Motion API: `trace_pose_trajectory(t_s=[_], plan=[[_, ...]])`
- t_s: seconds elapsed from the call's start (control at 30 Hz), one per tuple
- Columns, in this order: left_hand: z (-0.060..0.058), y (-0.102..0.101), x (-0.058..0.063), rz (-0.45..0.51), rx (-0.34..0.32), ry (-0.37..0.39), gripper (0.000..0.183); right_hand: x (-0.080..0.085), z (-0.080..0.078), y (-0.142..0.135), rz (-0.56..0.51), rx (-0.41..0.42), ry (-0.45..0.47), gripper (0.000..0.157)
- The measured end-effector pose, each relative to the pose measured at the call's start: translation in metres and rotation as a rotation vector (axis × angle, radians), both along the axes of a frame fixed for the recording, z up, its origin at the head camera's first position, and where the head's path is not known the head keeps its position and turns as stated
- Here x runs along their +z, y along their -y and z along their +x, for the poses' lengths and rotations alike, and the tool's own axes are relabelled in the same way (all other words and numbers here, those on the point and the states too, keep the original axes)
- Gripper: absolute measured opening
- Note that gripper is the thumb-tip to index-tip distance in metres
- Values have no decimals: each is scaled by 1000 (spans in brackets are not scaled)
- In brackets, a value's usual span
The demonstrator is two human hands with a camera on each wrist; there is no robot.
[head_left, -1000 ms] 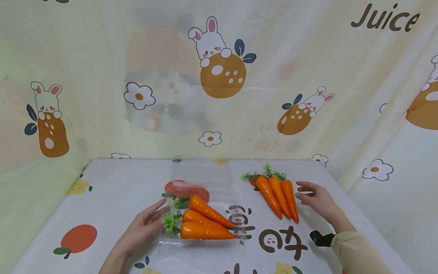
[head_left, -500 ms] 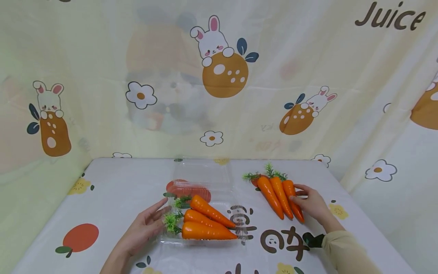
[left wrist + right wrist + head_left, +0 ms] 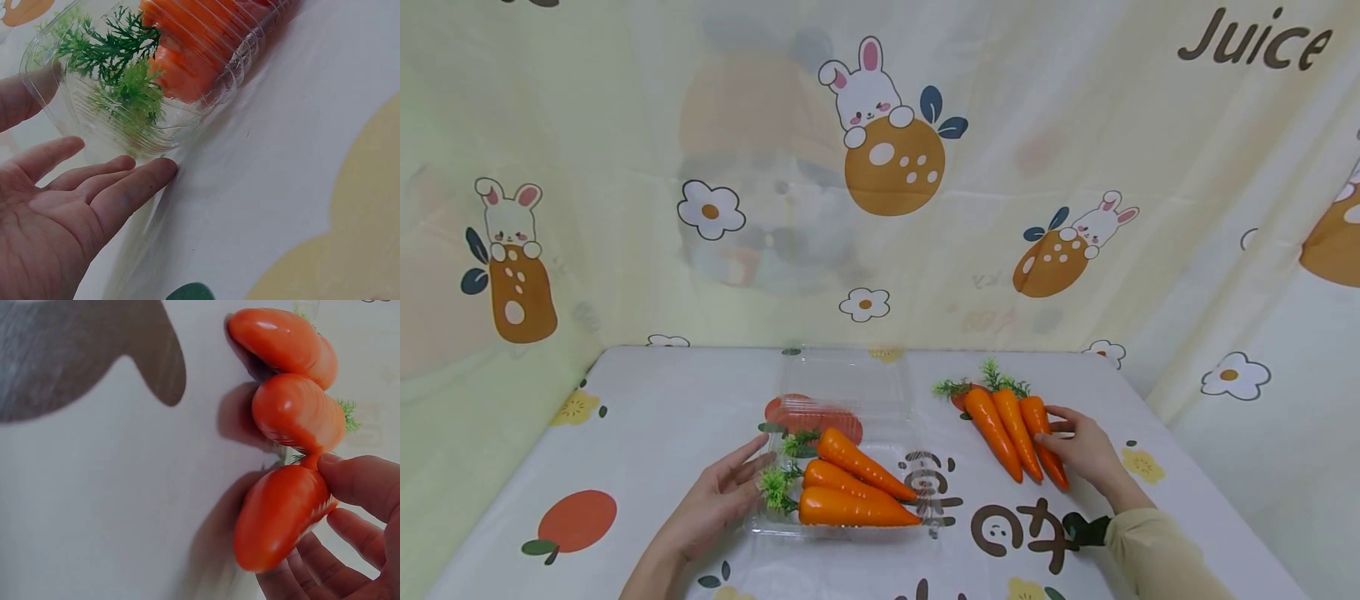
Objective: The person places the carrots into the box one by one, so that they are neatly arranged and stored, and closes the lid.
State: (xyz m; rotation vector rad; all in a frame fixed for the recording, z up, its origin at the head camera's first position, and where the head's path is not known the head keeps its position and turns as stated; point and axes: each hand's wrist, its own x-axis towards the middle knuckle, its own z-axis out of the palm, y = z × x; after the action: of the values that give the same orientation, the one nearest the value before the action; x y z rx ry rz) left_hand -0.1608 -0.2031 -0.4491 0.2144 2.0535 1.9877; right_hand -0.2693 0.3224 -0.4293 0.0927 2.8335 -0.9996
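A clear plastic box with its lid folded back holds three toy carrots with green tops at the left. My left hand lies against the box's left end, its fingers loosely extended; in the left wrist view the fingertips reach the box wall by the green leaves. Right of the box lie three more carrots. My right hand pinches the rightmost carrot between thumb and fingers, while the middle carrot and the left carrot lie beside it. In the right wrist view the thumb presses the held carrot.
A white tablecloth with printed fruit, flowers and dark lettering covers the table. Behind it hangs a cream curtain with rabbit prints. A black strap piece shows at the right wrist.
My right hand has moved left onto the rightmost carrot and taken hold of it; that carrot's tip has swung slightly right. My left hand stays at the box.
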Motion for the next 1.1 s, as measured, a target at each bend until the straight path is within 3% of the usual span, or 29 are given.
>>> trace_pose_trajectory(t_s=[0.5, 0.83, 1.1], plan=[[1, -1, 1, 4, -7, -2, 74, 6, 1, -7, -8, -15, -4, 68], [0, 0, 0, 15, -17, -12, 75, 18, 2, -14, -9, -41, -24, 68], [0, 0, -1, 13, -13, -8, 74, 29, 7, -20, 3, -10, -69, 67]])
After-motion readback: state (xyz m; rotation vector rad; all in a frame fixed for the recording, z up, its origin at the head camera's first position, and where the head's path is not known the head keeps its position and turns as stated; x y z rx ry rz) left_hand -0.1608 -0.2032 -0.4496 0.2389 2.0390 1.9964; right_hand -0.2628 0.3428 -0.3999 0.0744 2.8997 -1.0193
